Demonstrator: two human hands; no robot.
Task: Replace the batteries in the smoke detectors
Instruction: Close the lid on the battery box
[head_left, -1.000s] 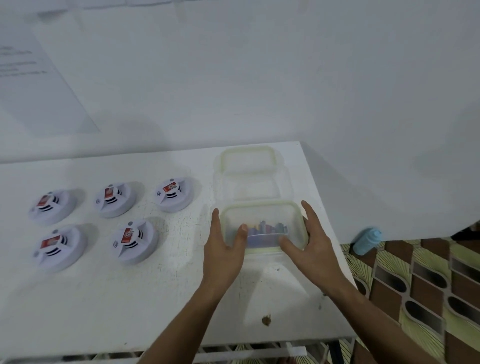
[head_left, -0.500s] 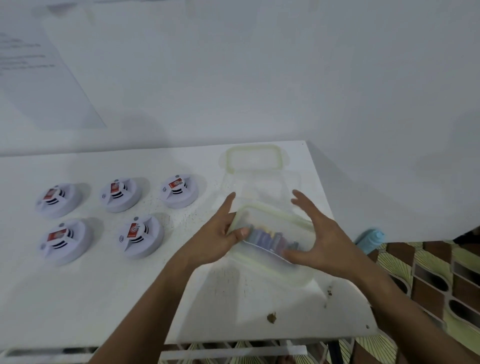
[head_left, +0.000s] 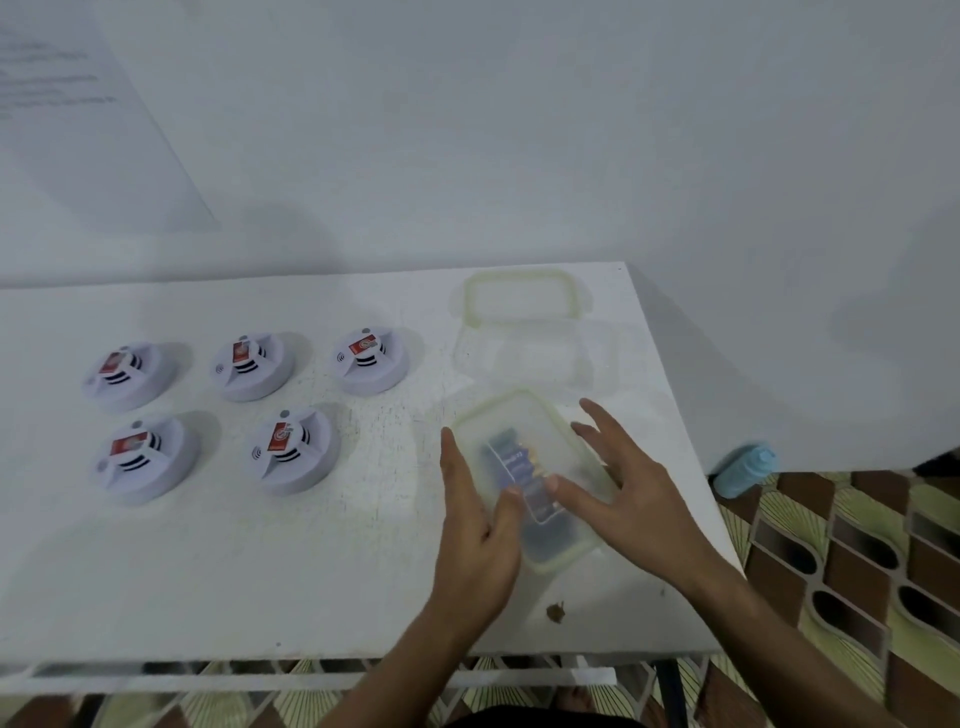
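Observation:
A clear plastic box with a yellowish-rimmed lid lies slanted on the white table near its right side, and batteries show through the lid. My left hand lies along the box's left side with straight fingers and its thumb on the lid. My right hand is at the box's right side, fingers spread, thumb tip touching the lid. Several white smoke detectors with red labels sit in two rows at the left, the nearest one just left of my left hand.
An empty clear box and a loose yellowish-rimmed lid lie behind the battery box. A brown spot marks the table near its front edge. A light blue bottle lies on the patterned floor past the table's right edge.
The battery box has been turned from crosswise to a slanted, lengthwise position and drawn a little nearer. Both hands shifted with it, the left now alongside it.

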